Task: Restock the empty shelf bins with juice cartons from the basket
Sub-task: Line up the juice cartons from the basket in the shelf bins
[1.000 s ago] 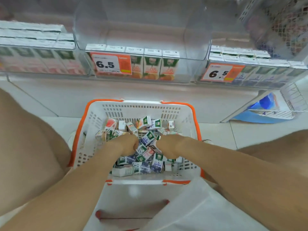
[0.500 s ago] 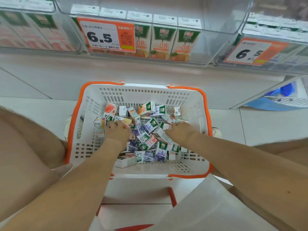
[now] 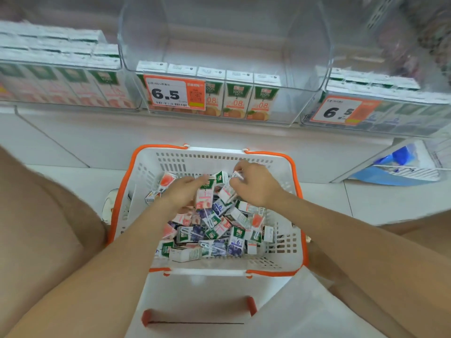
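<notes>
To your far right, a blue package lies on a low white wire rack. Two orange-and-white price tags reading 6.5 hang ahead: one at centre, another to the right. White floor tiles spread beneath.

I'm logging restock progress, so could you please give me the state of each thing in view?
Basket: on the floor, full of jumbled cartons.
Middle bin: one front row of cartons, mostly empty behind.
Left bin: well stocked.
Right bin: stocked.
Left hand: on a pink carton, grip unclear.
Right hand: closed on a small carton.
</notes>
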A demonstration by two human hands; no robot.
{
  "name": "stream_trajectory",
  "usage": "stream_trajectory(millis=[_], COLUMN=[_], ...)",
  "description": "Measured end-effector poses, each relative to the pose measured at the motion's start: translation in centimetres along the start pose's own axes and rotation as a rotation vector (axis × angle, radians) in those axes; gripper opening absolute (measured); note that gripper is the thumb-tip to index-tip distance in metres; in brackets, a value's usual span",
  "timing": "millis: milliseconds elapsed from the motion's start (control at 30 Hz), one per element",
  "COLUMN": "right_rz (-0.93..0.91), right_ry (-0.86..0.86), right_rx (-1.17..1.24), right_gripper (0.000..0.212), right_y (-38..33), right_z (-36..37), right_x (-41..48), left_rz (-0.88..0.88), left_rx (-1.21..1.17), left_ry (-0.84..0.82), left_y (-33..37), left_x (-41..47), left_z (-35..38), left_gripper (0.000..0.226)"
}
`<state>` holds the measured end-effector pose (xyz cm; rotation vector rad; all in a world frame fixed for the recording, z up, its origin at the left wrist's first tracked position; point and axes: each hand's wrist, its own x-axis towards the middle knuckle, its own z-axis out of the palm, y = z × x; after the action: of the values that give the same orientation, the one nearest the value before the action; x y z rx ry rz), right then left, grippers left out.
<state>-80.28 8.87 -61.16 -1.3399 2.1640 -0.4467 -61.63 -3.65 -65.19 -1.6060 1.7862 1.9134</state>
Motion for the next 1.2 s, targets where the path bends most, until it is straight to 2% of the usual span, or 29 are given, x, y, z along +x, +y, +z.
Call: stream_trajectory(millis=[67,167,267,367,467,533,600,733,800,933,1000,1067,1133,1200], right_rz=[0.133,0.289,0.268,0.193,0.1,0.027,-0.012,0.03,0.017,-0.025,-0.05,-0.073,-0.076,-0.05], right_ry=[0.161,0.248,0.13,-0.012,-0.119,-0.105,-0.003,0.225,0.217,0.223,0.243,0.265,0.293,0.307], right_rx=[0.209,0.531,0.825,1.038,0.95,0.843,0.796,0.756,0.79,0.867,0.88,0.885,0.929,0.957], right_gripper=[0.028,0.034,0.045,0.029,0.057,0.055,0.047,0.056,0.063,0.072,0.075,0.069,0.054,0.047], right_y=[-1.3,-3.1,-4.9,-6.1,-6.8,-7.5,-8.6,-10.1,-10.1,-10.0,-10.1,-10.2,-10.3,-10.4], right_z=[-1.0,-2.5,-4.2,-5.7,-6.9,-7.3,-7.6,-7.7,-8.2,-9.0,-9.1,-9.3,-9.8,-10.5], right_x=[-0.5,-1.1,-2.0,-2.8,-3.3,-3.6,-4.1,-4.4,-4.3,-3.9,-3.8,-3.8,-3.7,-3.5], left_rz=[0.02,0.111,0.196,0.288,0.385,0.417,0.427,0.458,0.455,0.46,0.483,0.512,0.544,0.586], left_rx=[-0.144,-0.283,-0.318,-0.329,-0.275,-0.257,-0.299,-0.292,-0.278,-0.321,-0.291,-0.253,-0.246,-0.228], left_ry=[0.027,0.035,0.073,0.113,0.101,0.05,-0.025,-0.109,-0.149,-0.215,-0.177,-0.124,-0.077,-0.037], left_y=[1.0,2.9,5.3,7.5,9.0,9.7,10.5,12.6,13.2,13.5,13.8,14.2,14.9,15.8], left_x=[-1.0,-2.5,-4.5,-6.9,-8.9,-9.8,-10.7,-12.8,-13.5,-13.6,-13.7,-13.9,-14.0,-14.1], left_z=[-0.3,-0.7,-1.1,-2.0,-3.1,-3.7,-4.2,-4.8,-5.3,-7.1,-7.4,-7.2,-6.9,-6.6], left_gripper=[0.047,0.051,0.059,0.057,0.048,0.047,0.049,0.056,0.057,0.04,0.049,0.056,0.057,0.049])
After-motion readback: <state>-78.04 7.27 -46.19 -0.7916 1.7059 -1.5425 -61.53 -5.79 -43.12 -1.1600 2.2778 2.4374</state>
